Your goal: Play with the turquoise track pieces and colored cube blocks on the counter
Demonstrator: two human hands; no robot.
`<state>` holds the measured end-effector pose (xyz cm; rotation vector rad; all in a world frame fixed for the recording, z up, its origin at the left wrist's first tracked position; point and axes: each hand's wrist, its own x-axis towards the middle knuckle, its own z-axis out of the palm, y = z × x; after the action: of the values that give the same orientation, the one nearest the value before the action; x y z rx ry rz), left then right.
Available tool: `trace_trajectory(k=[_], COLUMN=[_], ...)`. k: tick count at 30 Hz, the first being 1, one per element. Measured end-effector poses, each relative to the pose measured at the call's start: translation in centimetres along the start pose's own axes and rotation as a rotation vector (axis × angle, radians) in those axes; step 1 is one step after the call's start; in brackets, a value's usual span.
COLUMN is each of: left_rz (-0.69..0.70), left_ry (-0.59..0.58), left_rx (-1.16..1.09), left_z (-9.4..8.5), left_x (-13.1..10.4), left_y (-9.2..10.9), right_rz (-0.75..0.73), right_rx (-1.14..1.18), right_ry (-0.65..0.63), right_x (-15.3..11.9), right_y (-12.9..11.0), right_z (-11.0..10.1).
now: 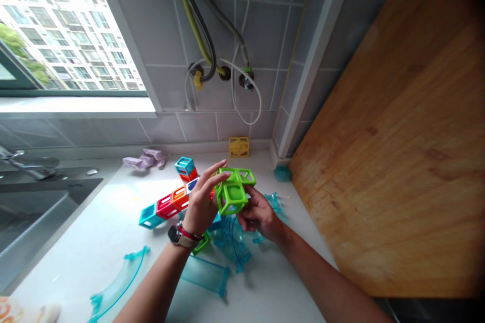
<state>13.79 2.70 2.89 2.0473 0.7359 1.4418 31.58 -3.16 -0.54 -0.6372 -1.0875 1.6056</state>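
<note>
Both hands hold a green block structure (pixel 232 198) made of open-frame cubes, raised over the white counter. My left hand (pixel 202 204) grips its left side, with fingers over the top and a watch on the wrist. My right hand (pixel 261 214) holds the lower right side, its fingers curled. Left of it on the counter lies a row of red, orange and blue frame blocks (pixel 165 207), with a blue and red stack (pixel 185 166) behind. Clear teal track pieces (pixel 232 242) lie below the hands. Another green piece (pixel 201 243) shows beside my left wrist.
A curved teal track (pixel 121 282) and a straight one (pixel 206 275) lie near the front. Purple pieces (pixel 144 159) and a yellow block (pixel 239 147) sit at the back. A sink (pixel 38 222) is left; a wooden board (pixel 401 151) leans right.
</note>
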Motion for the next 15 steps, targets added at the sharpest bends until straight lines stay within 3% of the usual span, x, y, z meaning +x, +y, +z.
trace_trajectory(k=[3, 6, 11, 15], left_rz=[-0.027, -0.146, -0.254, -0.257], left_ry=[-0.008, 0.071, 0.145, 0.144], left_rx=[-0.019, -0.079, -0.090, -0.067], left_z=[-0.3, -0.1, 0.4, 0.3], left_x=[0.0, 0.1, 0.3, 0.4], left_y=[0.0, -0.3, -1.5, -1.5], right_rz=[0.052, 0.035, -0.137, -0.312], right_rx=[0.002, 0.019, -0.011, -0.251], right_ry=[-0.132, -0.142, 0.059, 0.261], right_x=[-0.1, -0.1, 0.2, 0.5], right_y=[0.0, 0.1, -0.3, -0.3], right_z=[0.1, 0.3, 0.5, 0.5])
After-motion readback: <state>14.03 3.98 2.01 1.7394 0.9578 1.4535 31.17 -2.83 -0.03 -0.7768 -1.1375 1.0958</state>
